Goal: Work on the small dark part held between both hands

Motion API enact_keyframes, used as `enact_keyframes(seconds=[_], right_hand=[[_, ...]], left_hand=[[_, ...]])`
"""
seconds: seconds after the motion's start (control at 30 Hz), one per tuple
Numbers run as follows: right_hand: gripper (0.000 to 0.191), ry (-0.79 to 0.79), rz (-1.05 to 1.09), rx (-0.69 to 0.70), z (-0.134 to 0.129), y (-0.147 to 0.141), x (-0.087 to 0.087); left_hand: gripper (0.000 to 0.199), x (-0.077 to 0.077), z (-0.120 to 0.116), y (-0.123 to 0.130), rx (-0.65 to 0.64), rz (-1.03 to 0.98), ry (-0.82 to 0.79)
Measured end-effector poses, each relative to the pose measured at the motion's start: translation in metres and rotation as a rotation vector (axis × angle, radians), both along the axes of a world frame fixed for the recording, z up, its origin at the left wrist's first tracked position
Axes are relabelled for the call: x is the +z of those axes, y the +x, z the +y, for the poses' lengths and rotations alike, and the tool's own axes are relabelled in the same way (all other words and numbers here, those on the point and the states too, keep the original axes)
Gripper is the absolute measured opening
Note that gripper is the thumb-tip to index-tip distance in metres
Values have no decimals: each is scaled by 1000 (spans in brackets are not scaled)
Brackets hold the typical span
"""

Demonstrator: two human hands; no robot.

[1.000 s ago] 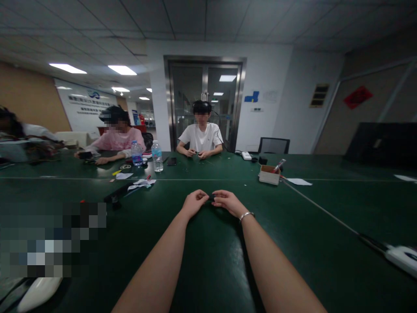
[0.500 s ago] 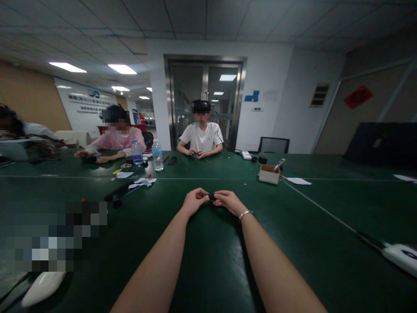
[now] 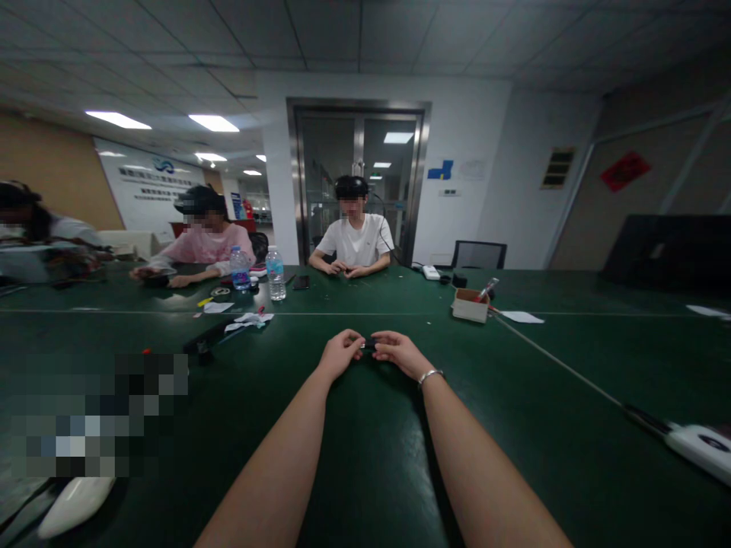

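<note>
Between my hands, just above the green table [image 3: 377,472], is a small black object [image 3: 371,344] with a light, shiny end on its left; its exact kind is too small to make out. My left hand [image 3: 343,350] pinches the light end between thumb and fingertips. My right hand [image 3: 400,351], with a silver bracelet [image 3: 430,376] at the wrist, grips the black end with its fingertips. Both forearms reach forward across the table, and the fingertips nearly meet around the object.
A small cardboard box [image 3: 471,305] stands ahead on the right, beside a white power strip [image 3: 700,449] and its cable. Two water bottles [image 3: 276,274], papers [image 3: 250,321] and a phone [image 3: 301,282] lie ahead on the left. A person [image 3: 354,240] sits opposite; others sit left.
Both hands stay in nearly the same place around the small black object. The fingers of my left hand have shifted slightly on its light end.
</note>
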State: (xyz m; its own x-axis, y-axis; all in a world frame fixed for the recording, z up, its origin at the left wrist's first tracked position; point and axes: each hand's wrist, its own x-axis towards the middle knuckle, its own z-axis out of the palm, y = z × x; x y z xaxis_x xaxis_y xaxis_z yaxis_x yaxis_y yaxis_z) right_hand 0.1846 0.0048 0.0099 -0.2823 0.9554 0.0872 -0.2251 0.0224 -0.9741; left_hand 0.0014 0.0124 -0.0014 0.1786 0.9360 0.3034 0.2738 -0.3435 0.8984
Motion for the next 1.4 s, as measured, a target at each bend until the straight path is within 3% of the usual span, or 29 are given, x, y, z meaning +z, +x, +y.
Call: enact_keyframes(seconds=[0.2,0.43,0.6,1.13,1.4], right_hand=[[30,18,26,10,2,1,-2],[13,13,33,-17,4,1,-2],[24,-9,44,-33,5,0,-2],[19,-17,15,-34,6,-1,-4],[22,-7,18,-15,5,0,-3]], left_hand=[[28,1,-3,0,-12,51,29],[28,5,-4,-1,-31,66,-16],[28,3,1,0,12,43,15],[28,-3,4,0,-52,-2,-38],[31,1,3,-2,37,115,1]])
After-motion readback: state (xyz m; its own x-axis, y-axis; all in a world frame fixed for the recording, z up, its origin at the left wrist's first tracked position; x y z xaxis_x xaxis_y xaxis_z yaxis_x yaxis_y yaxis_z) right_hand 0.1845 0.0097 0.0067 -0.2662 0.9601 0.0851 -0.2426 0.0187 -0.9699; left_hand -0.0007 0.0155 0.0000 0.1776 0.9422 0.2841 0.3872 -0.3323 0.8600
